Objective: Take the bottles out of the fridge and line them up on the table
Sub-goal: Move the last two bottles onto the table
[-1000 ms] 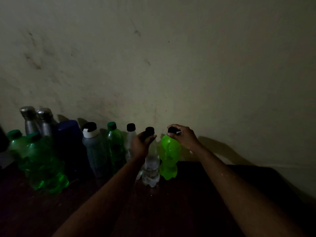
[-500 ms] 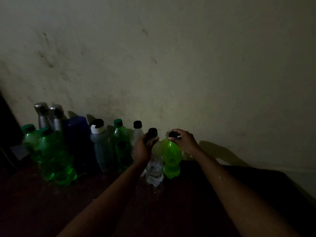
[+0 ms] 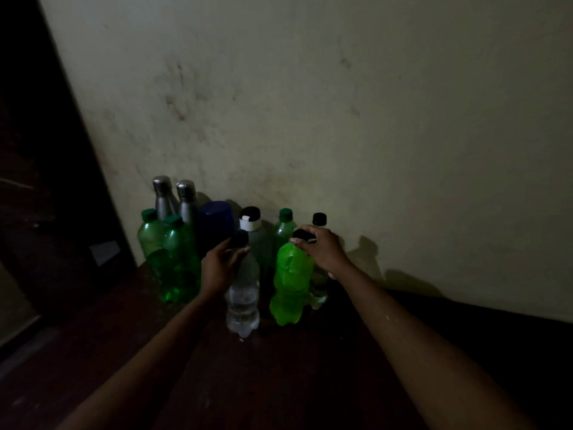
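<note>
My left hand [image 3: 220, 265] grips the neck of a clear water bottle [image 3: 242, 302] with a black cap, standing on the dark table [image 3: 279, 383]. My right hand [image 3: 322, 249] holds the black cap of a bright green bottle [image 3: 290, 290] beside it. Behind them, several bottles stand along the wall: two steel flasks [image 3: 173, 197], two dark green bottles [image 3: 169, 256], a blue bottle [image 3: 216, 225], a grey bottle with a white collar [image 3: 251, 231], a green-capped bottle [image 3: 283, 228] and a black-capped clear one [image 3: 319, 219], partly hidden by my right hand.
A pale stained wall [image 3: 341, 119] rises directly behind the bottles. A dark door or frame [image 3: 46, 181] stands at the left. The table stretches to the right of the green bottle in deep shadow.
The view has swung left, so the bottles sit further right in frame. Both hands with their bottles now stand nearer me, in front of the row.
</note>
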A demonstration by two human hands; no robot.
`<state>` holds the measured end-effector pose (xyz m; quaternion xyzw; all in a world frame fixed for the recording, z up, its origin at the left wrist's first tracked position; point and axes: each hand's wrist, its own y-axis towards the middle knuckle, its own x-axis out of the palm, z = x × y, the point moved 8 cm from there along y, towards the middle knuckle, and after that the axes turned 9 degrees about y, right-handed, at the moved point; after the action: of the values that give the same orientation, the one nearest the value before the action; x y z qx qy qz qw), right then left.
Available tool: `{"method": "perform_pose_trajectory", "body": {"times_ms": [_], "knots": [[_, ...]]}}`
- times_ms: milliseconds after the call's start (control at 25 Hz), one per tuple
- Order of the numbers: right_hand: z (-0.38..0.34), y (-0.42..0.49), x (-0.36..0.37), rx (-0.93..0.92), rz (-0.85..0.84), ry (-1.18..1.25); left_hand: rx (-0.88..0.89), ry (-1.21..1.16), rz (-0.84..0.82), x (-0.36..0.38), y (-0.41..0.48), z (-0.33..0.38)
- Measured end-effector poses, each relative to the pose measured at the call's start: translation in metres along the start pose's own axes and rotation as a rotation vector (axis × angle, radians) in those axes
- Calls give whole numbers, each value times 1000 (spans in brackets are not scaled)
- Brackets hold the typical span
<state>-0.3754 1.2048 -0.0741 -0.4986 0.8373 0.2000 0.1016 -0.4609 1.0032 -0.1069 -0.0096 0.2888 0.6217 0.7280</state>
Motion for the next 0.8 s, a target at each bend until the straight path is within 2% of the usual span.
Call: {"method": "perform_pose_trajectory", "body": {"times_ms": [160,360,600,800], "knots": [[-14,28,55,12,-32,-40,-24,55,-106,-20,39,-27],[6,42,104,70,-77,37,-17,-7,-228,-23,68,-46],[8,38,114,109,-10,116,-84,-154,-157,-24,60,-51],[5,5,117,216,82,133,-123,-140,-182,-33,43,-51]]}}
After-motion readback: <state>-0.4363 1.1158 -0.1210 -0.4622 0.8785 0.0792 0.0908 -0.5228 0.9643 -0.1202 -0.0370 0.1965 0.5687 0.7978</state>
